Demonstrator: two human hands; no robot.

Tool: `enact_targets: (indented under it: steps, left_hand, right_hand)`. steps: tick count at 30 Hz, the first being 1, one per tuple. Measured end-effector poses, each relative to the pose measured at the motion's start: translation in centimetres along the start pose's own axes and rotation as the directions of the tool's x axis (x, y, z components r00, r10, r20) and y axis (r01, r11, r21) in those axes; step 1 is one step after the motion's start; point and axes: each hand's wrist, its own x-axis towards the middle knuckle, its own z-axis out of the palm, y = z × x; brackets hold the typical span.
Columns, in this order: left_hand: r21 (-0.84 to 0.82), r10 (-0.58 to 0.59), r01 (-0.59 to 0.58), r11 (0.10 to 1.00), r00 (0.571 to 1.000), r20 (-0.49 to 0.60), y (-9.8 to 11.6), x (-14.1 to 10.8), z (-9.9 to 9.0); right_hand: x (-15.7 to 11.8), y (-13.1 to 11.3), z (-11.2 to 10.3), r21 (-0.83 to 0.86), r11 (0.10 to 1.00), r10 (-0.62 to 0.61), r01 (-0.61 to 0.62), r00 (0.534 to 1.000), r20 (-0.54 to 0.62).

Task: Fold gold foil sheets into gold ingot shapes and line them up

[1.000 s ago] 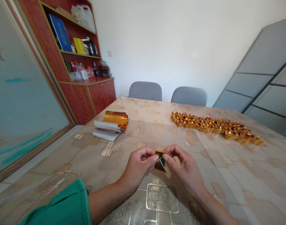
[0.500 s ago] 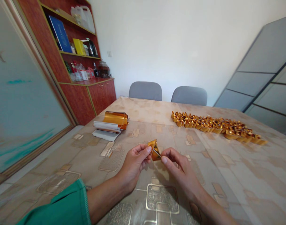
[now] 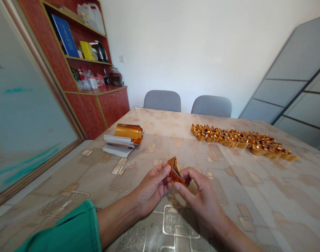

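Between left hand (image 3: 151, 189) and right hand (image 3: 200, 196) | gold foil (image 3: 174, 170) | lower corner hidden

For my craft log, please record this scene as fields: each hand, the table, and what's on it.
left hand: holds a folded gold foil piece
right hand: fingers at the piece's lower edge
table: patterned tablecloth
far right: rows of folded gold foil pieces
far left: curled gold foil sheets on white paper
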Motion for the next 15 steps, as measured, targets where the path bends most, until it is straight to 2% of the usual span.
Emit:
enact_targets:
  steps: [2,4,6,10,15]
  left_hand:
    - [-0.006,-0.038,0.039,0.999,0.998,0.049,0.2,-0.1,-0.1]
    - [-0.004,-0.093,0.094,0.996,0.991,0.097,0.3,-0.2,-0.1]
    - [0.012,-0.133,0.133,0.991,0.980,0.148,0.5,-0.3,-0.1]
    - [0.035,-0.116,0.112,0.993,0.972,0.205,0.5,-0.5,0.2]
    - [0.186,-0.121,0.070,0.980,0.955,0.273,0.6,-0.9,0.9]
  right_hand:
    - [0.0,0.0,-0.3,0.211,0.975,0.055,-0.064,0.997,0.049]
    - [0.1,0.1,-0.5,0.414,0.896,0.132,-0.164,0.986,0.104]
    - [0.2,0.4,-0.5,0.538,0.800,0.207,-0.266,0.964,0.169]
    - [0.1,0.7,0.0,0.628,0.672,0.276,-0.392,0.920,0.280]
    - [0.1,0.1,0.3,0.688,0.564,0.282,-0.457,0.890,0.360]
